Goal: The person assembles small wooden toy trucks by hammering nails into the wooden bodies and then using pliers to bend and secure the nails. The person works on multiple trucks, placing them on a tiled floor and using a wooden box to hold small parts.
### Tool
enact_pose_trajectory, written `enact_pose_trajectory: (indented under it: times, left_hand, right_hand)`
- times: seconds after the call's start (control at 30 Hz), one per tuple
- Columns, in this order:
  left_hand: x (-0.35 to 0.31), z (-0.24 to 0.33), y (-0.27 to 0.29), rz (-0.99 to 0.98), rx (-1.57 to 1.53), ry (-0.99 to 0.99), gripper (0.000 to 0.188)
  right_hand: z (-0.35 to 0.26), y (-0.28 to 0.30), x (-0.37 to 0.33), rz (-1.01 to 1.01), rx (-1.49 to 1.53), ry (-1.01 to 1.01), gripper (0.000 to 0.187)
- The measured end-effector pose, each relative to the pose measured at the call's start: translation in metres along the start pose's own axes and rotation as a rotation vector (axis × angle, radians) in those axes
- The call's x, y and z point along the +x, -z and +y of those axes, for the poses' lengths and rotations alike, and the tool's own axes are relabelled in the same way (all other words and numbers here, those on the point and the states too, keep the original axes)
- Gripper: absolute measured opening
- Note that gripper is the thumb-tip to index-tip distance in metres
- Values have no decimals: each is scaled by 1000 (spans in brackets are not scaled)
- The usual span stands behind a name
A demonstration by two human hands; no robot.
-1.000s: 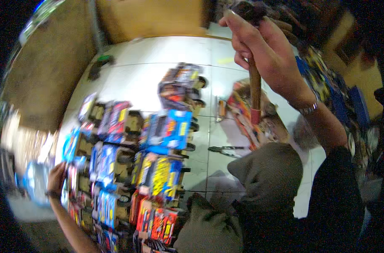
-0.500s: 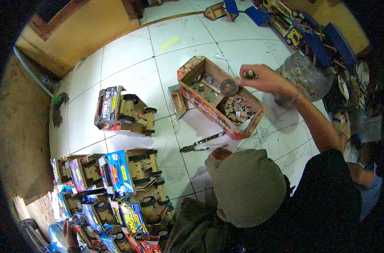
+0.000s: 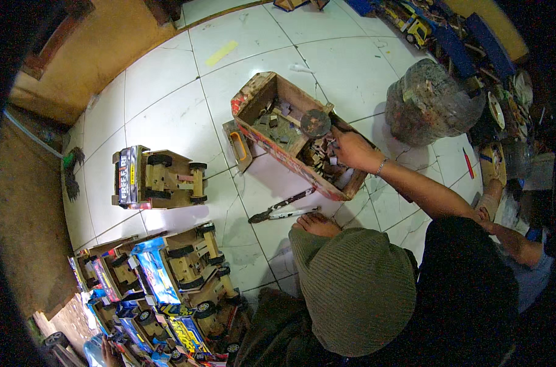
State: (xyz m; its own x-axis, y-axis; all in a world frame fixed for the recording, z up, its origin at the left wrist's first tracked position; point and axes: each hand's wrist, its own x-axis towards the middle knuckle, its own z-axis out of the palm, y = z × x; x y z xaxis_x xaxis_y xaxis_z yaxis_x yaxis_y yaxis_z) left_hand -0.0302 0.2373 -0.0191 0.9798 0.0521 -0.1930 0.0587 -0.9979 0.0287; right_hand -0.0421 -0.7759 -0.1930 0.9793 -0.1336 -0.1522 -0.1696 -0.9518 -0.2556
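My right hand (image 3: 354, 151) reaches palm down into the near compartment of a worn wooden box (image 3: 290, 156). Its fingers are drawn together among small wood offcuts (image 3: 319, 158), and their tips are partly hidden. A dark round disc (image 3: 315, 123) rests on the box's divider beside the hand. The far compartment holds grey grit and several small scraps. At the lower-left edge my left hand (image 3: 110, 353) shows only in part, in shadow beside stacked wooden toy trucks (image 3: 186, 263); what its fingers do is unclear.
Long-handled pincers (image 3: 281, 208) lie by my bare toes (image 3: 317, 225). A hand saw (image 3: 238, 147) leans beside the box. One toy truck (image 3: 158, 177) lies apart, wheels showing. A grey stump-like block (image 3: 430, 104) and a red-handled tool (image 3: 468, 164) are at the right.
My right hand has come down from above the box rim, where it gripped something dark with a rounded end, into the wood offcuts. The view has shifted slightly.
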Motion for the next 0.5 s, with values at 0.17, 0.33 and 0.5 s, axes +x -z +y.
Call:
enact_pose_trajectory:
  times: [0.17,0.33,0.5]
  left_hand:
    - [1,-10,2,-1,33,-24,51]
    - [-1,-34,-3,21,70,-69,50]
    - [-6,-52,1,142,612,-535,49]
  right_hand:
    - [-2,-11,12,-82,-55,-53,42]
    - [-9,-4,21,-15,-40,-170,32]
    - [-24,15,9,35,-63,-158,23]
